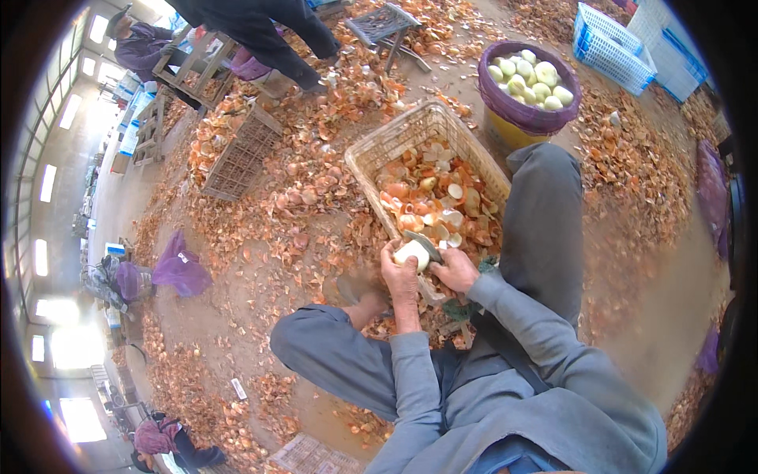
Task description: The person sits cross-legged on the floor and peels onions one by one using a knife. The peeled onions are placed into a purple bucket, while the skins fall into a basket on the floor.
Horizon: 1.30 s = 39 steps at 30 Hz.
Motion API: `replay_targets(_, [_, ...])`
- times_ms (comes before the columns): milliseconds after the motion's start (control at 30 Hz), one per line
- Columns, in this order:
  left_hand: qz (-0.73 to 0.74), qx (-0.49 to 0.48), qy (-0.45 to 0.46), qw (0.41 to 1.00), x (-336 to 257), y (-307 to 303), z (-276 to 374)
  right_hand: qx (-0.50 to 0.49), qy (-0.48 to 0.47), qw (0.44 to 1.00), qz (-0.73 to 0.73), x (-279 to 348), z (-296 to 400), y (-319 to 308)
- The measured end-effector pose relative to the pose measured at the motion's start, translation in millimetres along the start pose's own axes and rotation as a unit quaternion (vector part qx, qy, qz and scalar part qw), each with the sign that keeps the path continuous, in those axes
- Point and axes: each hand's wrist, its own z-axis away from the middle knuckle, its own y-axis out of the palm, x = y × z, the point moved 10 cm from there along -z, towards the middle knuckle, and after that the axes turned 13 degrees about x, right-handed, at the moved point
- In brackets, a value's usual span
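Observation:
A peeled white onion [411, 255] is held in my left hand [400, 278], just over the near edge of a plastic crate. In my right hand [455, 271] is a knife [424, 243], its dark blade lying against the onion's right side. My right fingers hide the knife's handle. The pale, worn crate [368, 185] stands between my knees and holds onion skins, cut onion ends and some onions [427, 183]. Beyond my right knee, peeled onions [526, 77] fill a yellow bucket [509, 131] lined with a purple mesh bag [492, 99].
Onion skins [296, 178] litter the floor. A tipped crate [244, 155] spills skins at the left. A low stool [384, 25] and a blue-white basket [610, 53] stand farther off. Purple mesh bags [181, 269] lie about. Other people [260, 29] are nearby.

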Motion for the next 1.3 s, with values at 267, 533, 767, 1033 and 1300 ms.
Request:
replay_targets(267, [0.195, -0.040, -0.038, 0.979, 19.7, -15.1, 9.5, -0.201, -0.181, 0.961, 0.054, 39.8, 35.1, -39.3])
replay_targets(533, [0.098, 0.025, -0.043, 0.994, -17.0, 0.1, 10.5, -0.170, -0.212, 0.959, 0.085, 54.7, 12.4, -17.3])
replay_targets(767, [0.016, 0.078, -0.043, 0.996, -12.8, 13.8, 0.5, -0.232, -0.193, 0.947, 0.114, 40.7, 1.7, -28.4])
replay_targets(1033, [-0.157, 0.013, -0.043, 0.987, -19.3, 5.5, 9.1, -0.209, -0.142, 0.945, 0.206, 35.7, -5.8, -18.0])
replay_targets(1300, [0.064, 0.120, -0.013, 0.991, 1.1, 15.6, 8.6, -0.155, -0.192, 0.957, -0.154, 30.8, -7.5, -32.7])
